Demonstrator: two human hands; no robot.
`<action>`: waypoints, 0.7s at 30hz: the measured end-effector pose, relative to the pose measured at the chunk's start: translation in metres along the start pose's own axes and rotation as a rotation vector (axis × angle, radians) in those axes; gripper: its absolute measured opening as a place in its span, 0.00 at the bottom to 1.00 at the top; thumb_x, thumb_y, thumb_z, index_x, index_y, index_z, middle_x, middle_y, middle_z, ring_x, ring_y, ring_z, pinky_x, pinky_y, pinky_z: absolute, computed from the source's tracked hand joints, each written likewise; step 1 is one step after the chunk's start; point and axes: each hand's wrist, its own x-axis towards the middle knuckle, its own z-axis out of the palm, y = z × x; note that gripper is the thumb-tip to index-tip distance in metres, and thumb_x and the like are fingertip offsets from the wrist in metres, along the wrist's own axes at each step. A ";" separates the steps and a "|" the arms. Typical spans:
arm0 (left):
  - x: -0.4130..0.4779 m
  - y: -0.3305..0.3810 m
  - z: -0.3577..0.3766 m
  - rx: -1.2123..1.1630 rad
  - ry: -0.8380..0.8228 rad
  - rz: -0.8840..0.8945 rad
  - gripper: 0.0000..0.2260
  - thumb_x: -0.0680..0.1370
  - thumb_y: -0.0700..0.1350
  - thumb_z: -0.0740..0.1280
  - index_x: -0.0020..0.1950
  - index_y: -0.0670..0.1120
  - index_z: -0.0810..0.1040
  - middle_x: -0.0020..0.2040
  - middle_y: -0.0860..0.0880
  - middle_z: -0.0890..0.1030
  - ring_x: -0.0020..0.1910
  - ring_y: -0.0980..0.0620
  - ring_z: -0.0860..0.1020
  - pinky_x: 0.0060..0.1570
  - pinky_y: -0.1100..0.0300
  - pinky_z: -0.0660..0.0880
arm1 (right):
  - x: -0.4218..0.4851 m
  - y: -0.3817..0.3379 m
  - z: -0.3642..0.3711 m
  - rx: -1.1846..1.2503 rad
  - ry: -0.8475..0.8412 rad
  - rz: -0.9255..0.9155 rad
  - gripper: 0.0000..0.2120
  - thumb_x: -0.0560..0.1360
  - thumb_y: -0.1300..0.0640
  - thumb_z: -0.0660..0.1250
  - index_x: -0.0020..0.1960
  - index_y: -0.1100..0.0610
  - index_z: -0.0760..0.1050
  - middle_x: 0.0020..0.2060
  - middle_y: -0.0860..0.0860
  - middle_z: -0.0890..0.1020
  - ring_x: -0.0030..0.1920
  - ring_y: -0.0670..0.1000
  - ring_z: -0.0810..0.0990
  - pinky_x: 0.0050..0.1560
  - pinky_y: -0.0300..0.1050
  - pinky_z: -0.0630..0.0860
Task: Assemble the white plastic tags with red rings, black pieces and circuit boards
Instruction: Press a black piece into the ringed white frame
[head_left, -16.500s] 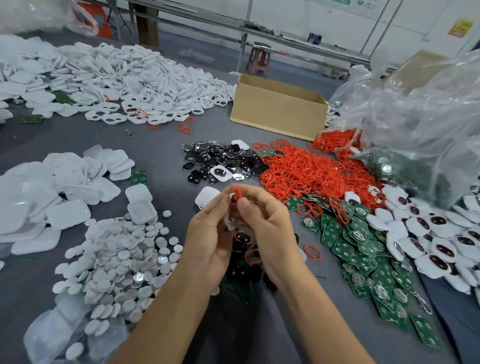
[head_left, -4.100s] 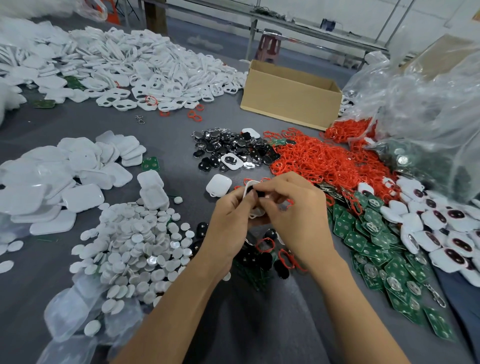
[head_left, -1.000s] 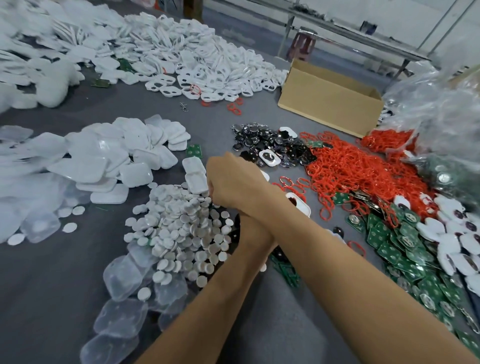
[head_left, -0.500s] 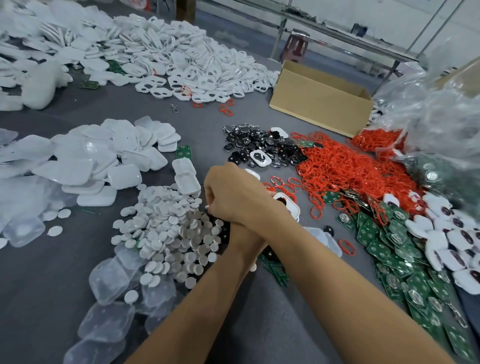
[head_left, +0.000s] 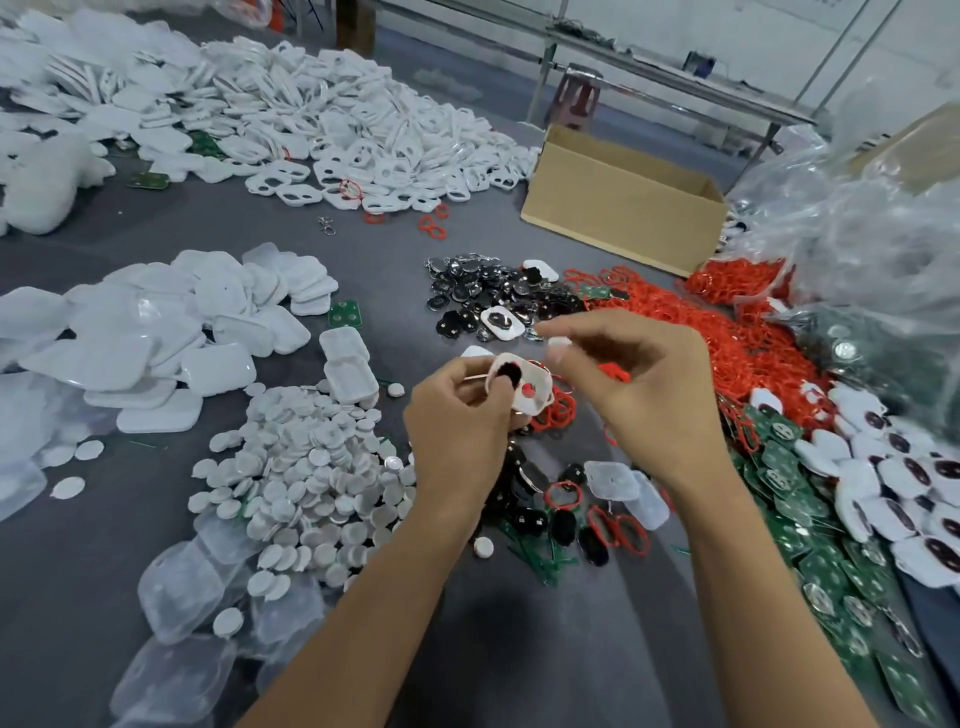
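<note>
My left hand grips a white plastic tag at centre, tilted up, with a black piece in one opening and red showing in the other. My right hand hovers just right of it, thumb and forefinger pinching a small white round disc. Red rings are heaped behind my right hand. Green circuit boards spread along the right. Black pieces lie in a pile beyond my hands, and more sit below them.
White discs are heaped left of my left hand, white back covers further left, tag shells at the back. A cardboard box stands behind the rings, clear plastic bags at right, assembled tags at far right.
My right hand, which had crossed over the left to the disc pile, has come back to the right holding a white disc. The tag in my left hand is visible again.
</note>
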 end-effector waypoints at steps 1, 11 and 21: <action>0.002 -0.003 0.000 -0.008 0.037 0.015 0.05 0.77 0.36 0.69 0.46 0.46 0.81 0.43 0.43 0.85 0.39 0.49 0.85 0.39 0.59 0.82 | -0.002 0.005 -0.001 -0.032 0.008 -0.008 0.09 0.73 0.67 0.71 0.50 0.57 0.84 0.41 0.50 0.84 0.42 0.49 0.82 0.46 0.43 0.78; 0.007 -0.009 0.003 -0.043 0.117 0.008 0.06 0.77 0.37 0.69 0.49 0.48 0.82 0.41 0.45 0.86 0.38 0.48 0.85 0.37 0.60 0.80 | -0.004 0.017 0.006 0.148 0.079 0.057 0.05 0.70 0.67 0.74 0.43 0.60 0.82 0.36 0.52 0.83 0.35 0.54 0.79 0.40 0.44 0.77; 0.006 -0.007 0.002 -0.055 0.120 0.013 0.08 0.78 0.37 0.68 0.48 0.49 0.82 0.40 0.48 0.86 0.37 0.49 0.85 0.38 0.59 0.80 | -0.007 0.021 0.008 0.165 0.079 -0.050 0.07 0.68 0.70 0.74 0.38 0.61 0.79 0.40 0.51 0.84 0.44 0.47 0.84 0.45 0.40 0.79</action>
